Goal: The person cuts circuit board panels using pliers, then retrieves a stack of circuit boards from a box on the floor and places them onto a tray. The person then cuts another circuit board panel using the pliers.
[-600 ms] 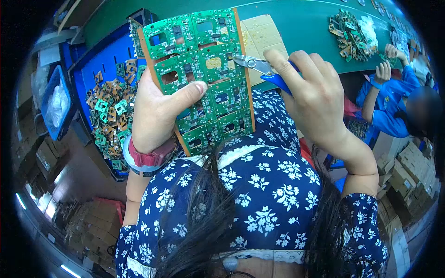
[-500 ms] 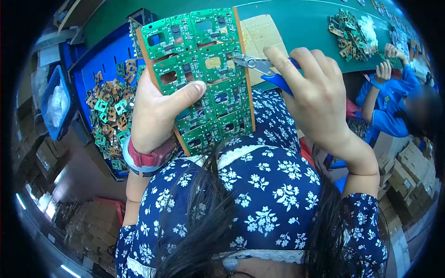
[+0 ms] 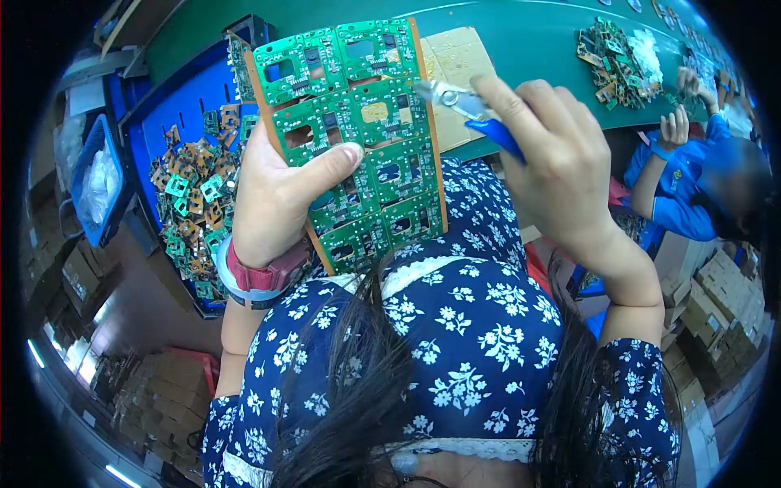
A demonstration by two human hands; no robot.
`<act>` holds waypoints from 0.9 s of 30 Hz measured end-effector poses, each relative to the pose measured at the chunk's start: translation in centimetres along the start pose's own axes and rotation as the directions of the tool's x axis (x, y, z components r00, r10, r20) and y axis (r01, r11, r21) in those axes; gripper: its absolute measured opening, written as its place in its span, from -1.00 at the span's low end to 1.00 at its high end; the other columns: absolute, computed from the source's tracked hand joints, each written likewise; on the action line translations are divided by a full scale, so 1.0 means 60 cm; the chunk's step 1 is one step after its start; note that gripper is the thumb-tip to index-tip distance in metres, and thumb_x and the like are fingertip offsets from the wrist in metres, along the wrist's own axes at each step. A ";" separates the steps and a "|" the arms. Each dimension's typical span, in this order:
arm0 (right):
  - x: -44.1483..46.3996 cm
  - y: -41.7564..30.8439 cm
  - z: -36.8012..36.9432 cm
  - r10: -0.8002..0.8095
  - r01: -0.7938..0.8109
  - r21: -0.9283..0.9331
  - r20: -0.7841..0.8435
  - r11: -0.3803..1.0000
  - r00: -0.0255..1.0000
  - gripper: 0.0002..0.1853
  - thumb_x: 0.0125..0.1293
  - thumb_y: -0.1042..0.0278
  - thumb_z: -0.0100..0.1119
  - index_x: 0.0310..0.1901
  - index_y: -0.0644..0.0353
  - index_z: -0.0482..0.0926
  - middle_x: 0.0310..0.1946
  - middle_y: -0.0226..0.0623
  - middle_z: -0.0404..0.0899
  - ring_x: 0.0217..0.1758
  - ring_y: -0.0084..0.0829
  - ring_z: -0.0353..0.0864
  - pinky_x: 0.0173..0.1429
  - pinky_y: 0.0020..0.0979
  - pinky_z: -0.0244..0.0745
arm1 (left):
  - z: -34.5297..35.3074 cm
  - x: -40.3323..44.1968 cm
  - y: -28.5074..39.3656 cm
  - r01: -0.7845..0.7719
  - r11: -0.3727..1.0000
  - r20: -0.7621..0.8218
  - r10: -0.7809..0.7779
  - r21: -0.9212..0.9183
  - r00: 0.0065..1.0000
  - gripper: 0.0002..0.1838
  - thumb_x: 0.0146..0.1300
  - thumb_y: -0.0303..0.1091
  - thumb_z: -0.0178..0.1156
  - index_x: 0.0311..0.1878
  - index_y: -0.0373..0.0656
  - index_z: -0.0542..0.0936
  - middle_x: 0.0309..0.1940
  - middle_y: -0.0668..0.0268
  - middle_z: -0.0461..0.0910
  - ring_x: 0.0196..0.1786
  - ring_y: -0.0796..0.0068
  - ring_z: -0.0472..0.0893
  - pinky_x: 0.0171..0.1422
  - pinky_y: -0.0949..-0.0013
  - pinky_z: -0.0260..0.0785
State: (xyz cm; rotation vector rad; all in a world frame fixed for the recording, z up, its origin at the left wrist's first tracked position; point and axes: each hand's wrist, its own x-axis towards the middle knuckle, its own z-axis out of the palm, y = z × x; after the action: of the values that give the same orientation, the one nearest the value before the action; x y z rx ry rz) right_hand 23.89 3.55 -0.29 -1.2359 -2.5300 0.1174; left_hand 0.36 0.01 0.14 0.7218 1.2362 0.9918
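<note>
1. Here's the left hand (image 3: 281,191), pinching a green circuit-board panel (image 3: 370,134): thumb pressed flat across its face, the other fingers out of sight behind.
2. And the panel itself? Held up in front of the person's body, tilted slightly, brown strips along both long sides.
3. Over to the right hand (image 3: 561,163), fingers curled around the blue handles of the cutters (image 3: 451,99). The blurred tip is at the panel's right edge; touching or just short of it, I cannot tell.
4. Behind the cutters, a piece of cardboard (image 3: 464,61) lies on the green surface (image 3: 537,45).
5. Left side now: a blue tray (image 3: 165,111) carrying a heap of small boards (image 3: 195,199).
6. Far right, a co-worker in blue (image 3: 679,183) sits near another pile of boards (image 3: 606,65), white plastic (image 3: 647,57) beside it.
</note>
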 end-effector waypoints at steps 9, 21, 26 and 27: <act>0.020 0.093 0.133 0.202 -0.185 -0.215 0.058 0.959 0.978 -0.66 0.08 0.50 0.18 -0.05 0.07 0.60 -0.33 -0.26 0.55 -0.22 -0.25 0.60 -0.18 -0.25 0.52 | -0.008 0.002 -0.006 0.002 0.998 0.013 -0.002 -0.062 1.000 -0.46 0.09 -0.58 0.23 0.19 -0.31 0.37 -0.01 0.18 0.58 -0.01 0.39 0.61 0.13 0.30 0.43; 0.033 0.130 0.184 0.344 -0.243 -0.355 0.256 0.903 0.903 -0.72 0.09 0.45 0.17 -0.11 0.11 0.61 -0.25 -0.24 0.59 -0.09 -0.24 0.59 -0.09 -0.27 0.45 | -0.018 -0.006 0.010 0.053 0.998 -0.044 -0.052 0.027 0.998 -0.42 0.09 -0.59 0.22 0.23 -0.31 0.32 0.03 0.17 0.56 0.02 0.38 0.59 0.13 0.30 0.43; 0.018 0.033 -0.016 0.257 -0.257 -0.012 0.054 0.966 0.965 -0.51 -0.02 0.54 0.25 0.05 0.09 0.57 -0.32 -0.14 0.50 -0.21 -0.12 0.53 -0.13 -0.19 0.43 | -0.011 0.006 -0.002 -0.001 0.998 -0.033 -0.001 -0.056 0.999 -0.41 0.10 -0.57 0.23 0.23 -0.30 0.31 0.02 0.19 0.55 0.01 0.39 0.59 0.13 0.31 0.43; 0.014 0.013 -0.035 0.191 -0.194 0.080 0.044 0.978 0.981 -0.50 -0.04 0.54 0.25 0.05 0.09 0.57 -0.35 -0.17 0.47 -0.24 -0.14 0.51 -0.14 -0.20 0.40 | -0.010 0.009 -0.003 0.021 0.999 -0.005 -0.021 -0.050 1.000 -0.40 0.10 -0.57 0.25 0.24 -0.30 0.31 0.02 0.19 0.55 0.01 0.39 0.59 0.13 0.31 0.43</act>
State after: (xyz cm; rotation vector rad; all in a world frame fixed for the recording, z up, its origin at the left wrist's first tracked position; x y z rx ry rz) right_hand 24.67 4.55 1.76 -1.4550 -2.4027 0.2909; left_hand -0.19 0.40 -0.36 0.6669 1.2174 1.0045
